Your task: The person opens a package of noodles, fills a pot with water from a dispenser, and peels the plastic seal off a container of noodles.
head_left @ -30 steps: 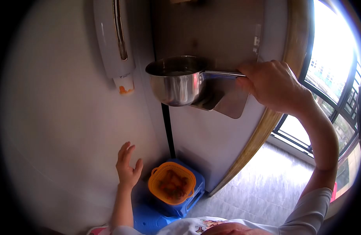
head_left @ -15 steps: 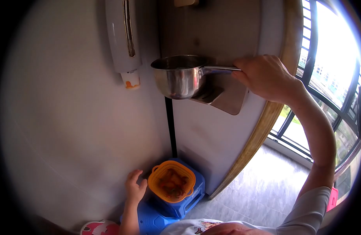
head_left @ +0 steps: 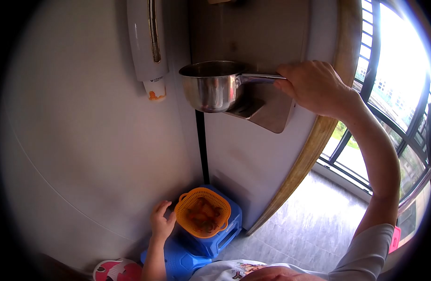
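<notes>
My right hand (head_left: 314, 86) is closed around the handle of a stainless steel water dipper (head_left: 208, 91). The dipper hangs level in front of a brown wall panel with a jutting tray (head_left: 274, 117), and its inside is dark and hard to make out. Low down, my left hand (head_left: 162, 219) has its fingers apart and holds nothing. Beside it, an orange perforated basket (head_left: 182, 220) with two small handles contains reddish-brown pieces I cannot identify. The basket rests on a blue plastic stool (head_left: 234, 220).
A white cup dispenser (head_left: 147, 42) is fixed to the left wall, with a cup (head_left: 154, 91) showing below. On the right are a wood-coloured door frame (head_left: 292, 180) and a window (head_left: 402, 56). Another blue plastic piece (head_left: 180, 262) and a pink-and-white item (head_left: 117, 270) lie below.
The whole view has shifted slightly, so things appear a little higher. My right hand keeps its grip on the dipper, and my left hand stays beside the basket.
</notes>
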{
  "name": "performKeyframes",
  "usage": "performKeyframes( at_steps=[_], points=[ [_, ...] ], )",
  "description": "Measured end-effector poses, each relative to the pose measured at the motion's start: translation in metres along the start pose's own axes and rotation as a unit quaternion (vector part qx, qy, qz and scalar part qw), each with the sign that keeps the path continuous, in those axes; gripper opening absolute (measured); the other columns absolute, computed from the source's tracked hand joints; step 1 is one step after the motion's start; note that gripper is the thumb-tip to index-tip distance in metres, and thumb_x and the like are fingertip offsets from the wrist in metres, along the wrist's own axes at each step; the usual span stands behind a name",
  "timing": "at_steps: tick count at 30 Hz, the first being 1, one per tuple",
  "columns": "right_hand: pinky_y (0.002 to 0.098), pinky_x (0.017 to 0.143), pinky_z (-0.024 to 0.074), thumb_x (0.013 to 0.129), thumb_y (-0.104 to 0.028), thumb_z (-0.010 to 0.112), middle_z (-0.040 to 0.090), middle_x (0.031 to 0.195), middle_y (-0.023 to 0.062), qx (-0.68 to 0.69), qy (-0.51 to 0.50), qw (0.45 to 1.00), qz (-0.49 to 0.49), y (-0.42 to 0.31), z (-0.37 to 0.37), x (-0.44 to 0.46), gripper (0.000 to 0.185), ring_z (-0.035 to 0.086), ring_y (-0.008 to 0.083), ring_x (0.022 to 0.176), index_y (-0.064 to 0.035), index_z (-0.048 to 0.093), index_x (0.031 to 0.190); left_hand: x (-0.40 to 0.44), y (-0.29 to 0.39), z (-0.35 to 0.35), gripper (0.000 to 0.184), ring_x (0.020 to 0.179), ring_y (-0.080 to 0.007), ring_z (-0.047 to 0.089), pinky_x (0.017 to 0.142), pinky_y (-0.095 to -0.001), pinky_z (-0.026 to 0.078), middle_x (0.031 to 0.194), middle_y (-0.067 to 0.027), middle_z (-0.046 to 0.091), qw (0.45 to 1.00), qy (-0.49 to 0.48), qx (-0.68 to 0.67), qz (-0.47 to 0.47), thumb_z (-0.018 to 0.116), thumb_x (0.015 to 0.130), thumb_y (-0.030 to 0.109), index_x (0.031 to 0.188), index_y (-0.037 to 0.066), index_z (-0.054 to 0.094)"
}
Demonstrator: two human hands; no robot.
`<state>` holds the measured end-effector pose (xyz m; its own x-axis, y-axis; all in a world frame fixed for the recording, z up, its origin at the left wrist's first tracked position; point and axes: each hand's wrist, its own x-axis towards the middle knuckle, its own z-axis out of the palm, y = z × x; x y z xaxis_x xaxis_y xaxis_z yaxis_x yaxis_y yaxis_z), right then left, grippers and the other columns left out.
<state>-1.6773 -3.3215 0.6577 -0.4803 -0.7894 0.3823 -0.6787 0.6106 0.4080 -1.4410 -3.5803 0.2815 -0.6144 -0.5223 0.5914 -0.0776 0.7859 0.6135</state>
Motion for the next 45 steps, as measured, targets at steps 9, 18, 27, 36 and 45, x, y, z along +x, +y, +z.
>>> performKeyframes(
  at_steps=[9,18,27,36,45],
  points=[
    [0.041,0.069,0.0527,0.096,-0.034,0.043,0.066,0.075,0.013,0.003,0.01,1.0,-0.002,0.003,0.004,0.003,0.032,0.066,0.0294,0.075,-0.0067,0.059,0.102,0.01,-0.001,-0.001,0.033,0.096,-0.0336,0.059,0.084,-0.0385,0.048,0.104,-0.0164,0.062,1.0,-0.007,0.005,-0.006,0.068,0.068,0.006,0.1,0.003,0.064],
    [0.0416,0.066,0.0525,0.094,-0.034,0.045,0.065,0.075,0.0138,0.016,0.005,1.0,-0.007,0.006,0.004,0.001,0.031,0.066,0.0307,0.074,-0.0061,0.057,0.099,0.023,0.003,0.004,0.032,0.095,-0.0333,0.059,0.084,-0.0393,0.048,0.102,-0.0154,0.062,1.0,-0.012,-0.009,0.001,0.067,0.069,0.006,0.1,0.004,0.063],
    [0.0407,0.061,0.0528,0.094,-0.033,0.045,0.065,0.071,0.0134,0.014,0.008,1.0,-0.024,0.008,0.007,0.002,0.03,0.065,0.0313,0.069,-0.0051,0.057,0.097,0.034,0.005,0.002,0.032,0.096,-0.0325,0.058,0.084,-0.0391,0.048,0.105,-0.015,0.061,1.0,-0.024,-0.002,0.007,0.067,0.07,0.006,0.102,0.004,0.062],
    [0.0412,0.063,0.0533,0.095,-0.032,0.045,0.065,0.072,0.0137,0.01,0.022,0.999,-0.023,0.008,0.006,0.0,0.03,0.066,0.0311,0.071,-0.0064,0.059,0.099,0.027,0.0,0.001,0.033,0.095,-0.0337,0.059,0.083,-0.039,0.048,0.102,-0.0163,0.061,1.0,-0.025,-0.009,0.005,0.067,0.069,0.004,0.101,0.003,0.062],
    [0.0411,0.067,0.0532,0.095,-0.034,0.044,0.065,0.073,0.0138,0.008,0.029,1.0,-0.008,0.004,0.007,0.0,0.033,0.066,0.0299,0.073,-0.0061,0.061,0.098,0.015,-0.012,0.005,0.032,0.094,-0.0338,0.059,0.081,-0.0396,0.048,0.102,-0.0159,0.062,0.999,-0.036,-0.009,0.001,0.068,0.068,0.006,0.099,0.004,0.063]
  ],
)
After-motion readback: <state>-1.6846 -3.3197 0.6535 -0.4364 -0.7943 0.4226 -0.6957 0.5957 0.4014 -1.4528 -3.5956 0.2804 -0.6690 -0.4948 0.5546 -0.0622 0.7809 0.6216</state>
